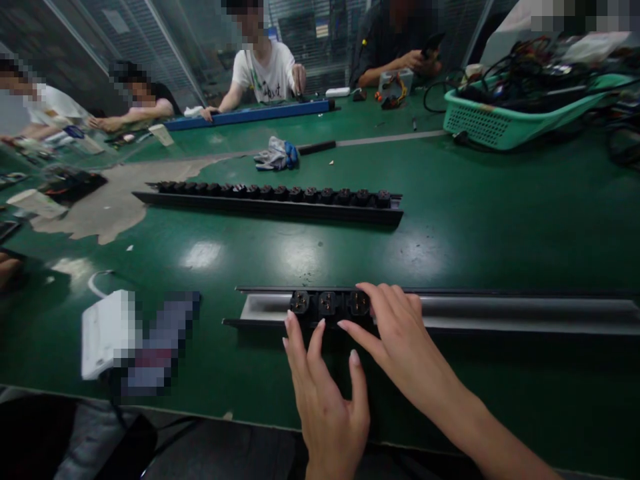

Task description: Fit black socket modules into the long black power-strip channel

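Your left hand (327,397) crosses the near edge of the green worktop (500,240), which leaves room between the channel (525,315) and a black strip (275,208) farther off. Its spread fingers point forward, grip wide at the channel's near rim, holding nothing. Your right hand (400,323) slants in, grip bracketing the rightmost of three sockets (327,304) in the channel; I can't tell whether it clamps.

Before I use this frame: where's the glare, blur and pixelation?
Head view: white glare patches on the green table beyond the near rail; head view, left edge: pale cup looks smeared; head view, lower left: pixelation covers the dark flat item; head view, centre: left hand and right hand fairly clear.
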Demonstrator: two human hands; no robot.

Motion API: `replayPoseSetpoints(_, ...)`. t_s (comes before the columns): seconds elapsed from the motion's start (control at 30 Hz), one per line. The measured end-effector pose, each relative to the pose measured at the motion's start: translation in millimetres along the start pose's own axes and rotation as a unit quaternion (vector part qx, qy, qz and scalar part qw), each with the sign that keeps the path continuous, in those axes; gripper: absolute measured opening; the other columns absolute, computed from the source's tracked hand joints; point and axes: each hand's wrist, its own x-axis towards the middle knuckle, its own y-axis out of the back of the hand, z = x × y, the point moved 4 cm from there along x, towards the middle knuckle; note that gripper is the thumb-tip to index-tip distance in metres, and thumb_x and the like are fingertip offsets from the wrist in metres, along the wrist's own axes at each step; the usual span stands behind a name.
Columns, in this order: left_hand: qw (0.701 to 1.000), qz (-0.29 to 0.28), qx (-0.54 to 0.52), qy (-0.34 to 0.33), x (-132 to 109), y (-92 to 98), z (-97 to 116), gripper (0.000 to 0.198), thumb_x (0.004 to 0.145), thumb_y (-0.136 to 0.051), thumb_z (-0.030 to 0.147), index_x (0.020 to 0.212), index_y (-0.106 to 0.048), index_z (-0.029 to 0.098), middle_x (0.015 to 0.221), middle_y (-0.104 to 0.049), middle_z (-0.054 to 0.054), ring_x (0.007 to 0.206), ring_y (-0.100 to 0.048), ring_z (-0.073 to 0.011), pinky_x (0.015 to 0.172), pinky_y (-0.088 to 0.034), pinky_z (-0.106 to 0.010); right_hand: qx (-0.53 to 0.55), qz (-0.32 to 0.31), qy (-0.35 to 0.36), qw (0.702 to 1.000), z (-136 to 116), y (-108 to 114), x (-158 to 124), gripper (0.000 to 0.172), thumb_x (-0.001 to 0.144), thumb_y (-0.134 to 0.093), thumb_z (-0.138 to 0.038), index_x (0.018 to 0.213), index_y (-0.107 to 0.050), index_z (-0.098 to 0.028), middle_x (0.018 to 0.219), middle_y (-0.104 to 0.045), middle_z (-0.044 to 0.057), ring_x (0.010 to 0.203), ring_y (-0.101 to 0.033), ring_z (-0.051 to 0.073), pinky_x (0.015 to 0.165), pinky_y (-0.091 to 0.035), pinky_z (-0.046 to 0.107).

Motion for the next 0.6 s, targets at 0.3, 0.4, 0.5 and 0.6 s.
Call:
replayPoseSetpoints(0.3,1.000,-0.002,0.003,-0.002,0.1,0.5,0.9,0.045,0.089,-0.057,0.023,0.131,-0.045,0.015,0.161,-0.018,-0.019,0.149,-0.018,-0.0318,0.118,-0.023,-0.056,0.018,-0.001,-0.002,1.000,5.4,0.5,1.7,0.025,0.096,-0.049,-0.035,0.110,-0.058,-0.017,0.095,-0.061,0.007,0.090,-0.053,0.023,0.080,-0.036,0.038)
replayPoseSetpoints(0.4,1.000,-0.002,0.003,-0.006,0.2,1.4,1.7,0.044,0.089,-0.057,0.023,0.131,-0.045,0.015,0.161,-0.018,-0.019,0.149,-0.019,-0.0317,0.119,-0.022,-0.056,0.024,-0.003,-0.006,1.000,7.8,1.7,1.6,0.023,0.095,-0.051,-0.033,0.110,-0.057,-0.017,0.096,-0.061,0.007,0.091,-0.053,0.023,0.080,-0.035,0.037)
replayPoseSetpoints(0.5,1.000,-0.005,0.003,-0.005,0.1,1.7,1.8,0.047,0.089,-0.057,0.023,0.133,-0.044,0.015,0.162,-0.017,-0.018,0.149,-0.019,-0.0319,0.119,-0.022,-0.056,0.023,-0.002,-0.006,1.000,8.8,2.4,1.6,0.023,0.095,-0.052,-0.032,0.110,-0.057,-0.017,0.096,-0.061,0.007,0.091,-0.053,0.023,0.080,-0.035,0.037)
replayPoseSetpoints(0.6,1.000,-0.011,0.011,-0.010,0.1,1.5,1.6,0.049,0.089,-0.057,0.023,0.136,-0.045,0.016,0.163,-0.014,-0.017,0.149,-0.018,-0.0328,0.118,-0.022,-0.057,0.018,-0.003,-0.005,1.000,9.1,3.6,0.9,0.023,0.095,-0.051,-0.032,0.111,-0.057,-0.016,0.096,-0.061,0.007,0.091,-0.053,0.023,0.080,-0.035,0.037)
